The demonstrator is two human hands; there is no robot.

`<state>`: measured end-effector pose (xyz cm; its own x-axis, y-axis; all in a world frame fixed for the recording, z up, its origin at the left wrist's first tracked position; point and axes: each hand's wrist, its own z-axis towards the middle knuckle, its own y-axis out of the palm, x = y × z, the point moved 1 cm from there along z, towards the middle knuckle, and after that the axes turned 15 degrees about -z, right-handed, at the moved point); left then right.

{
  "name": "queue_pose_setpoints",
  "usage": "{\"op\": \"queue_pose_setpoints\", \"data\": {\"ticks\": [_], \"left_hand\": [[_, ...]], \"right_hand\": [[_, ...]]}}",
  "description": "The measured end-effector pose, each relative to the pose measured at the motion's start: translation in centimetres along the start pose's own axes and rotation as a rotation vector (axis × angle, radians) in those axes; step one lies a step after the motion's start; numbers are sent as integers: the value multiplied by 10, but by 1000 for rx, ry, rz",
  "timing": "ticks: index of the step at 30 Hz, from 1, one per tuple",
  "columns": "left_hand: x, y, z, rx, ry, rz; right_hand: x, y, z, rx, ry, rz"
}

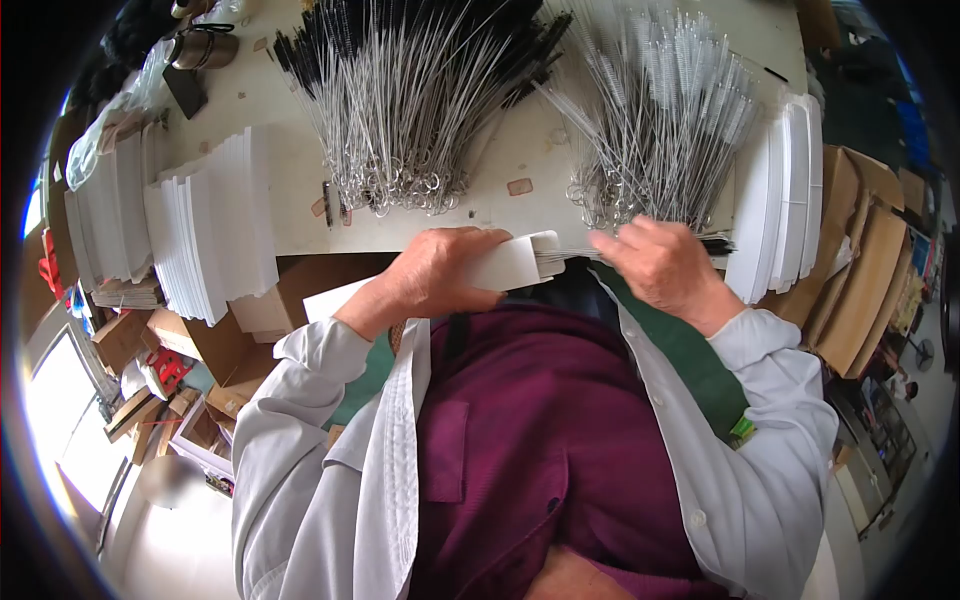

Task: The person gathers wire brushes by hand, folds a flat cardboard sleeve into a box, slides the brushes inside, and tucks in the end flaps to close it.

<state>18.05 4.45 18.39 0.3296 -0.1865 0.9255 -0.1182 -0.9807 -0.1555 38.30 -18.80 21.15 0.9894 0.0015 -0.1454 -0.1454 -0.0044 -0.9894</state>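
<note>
My left hand is wrapped round a long narrow white box, whose open end with raised flaps faces right. Thin metal-stemmed brushes run from that open end to my right hand, whose curled fingers are closed on them. Dark bristle ends show past the far side of my right hand. Beyond the hands lie a big pile of black-bristled brushes with looped wire ends and a pile of white-bristled brushes, both with loops toward me.
Stacks of flat white boxes stand at the left and right of the table. Brown cardboard boxes are at the right. A metal cup and plastic bag lie at the far left.
</note>
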Motion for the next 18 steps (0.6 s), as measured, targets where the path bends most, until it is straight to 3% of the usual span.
{"op": "queue_pose_setpoints", "data": {"ticks": [8,13,16,18], "left_hand": [[-6,16,13,145,77,123],[-6,11,10,252,144,154],[-6,8,13,273,163,189],[-5,10,17,260,167,218]], "right_hand": [[-2,10,23,-48,125,109],[30,-24,13,-69,228,-66],[41,-23,2,-236,369,-32],[30,-14,8,-159,337,15]]}}
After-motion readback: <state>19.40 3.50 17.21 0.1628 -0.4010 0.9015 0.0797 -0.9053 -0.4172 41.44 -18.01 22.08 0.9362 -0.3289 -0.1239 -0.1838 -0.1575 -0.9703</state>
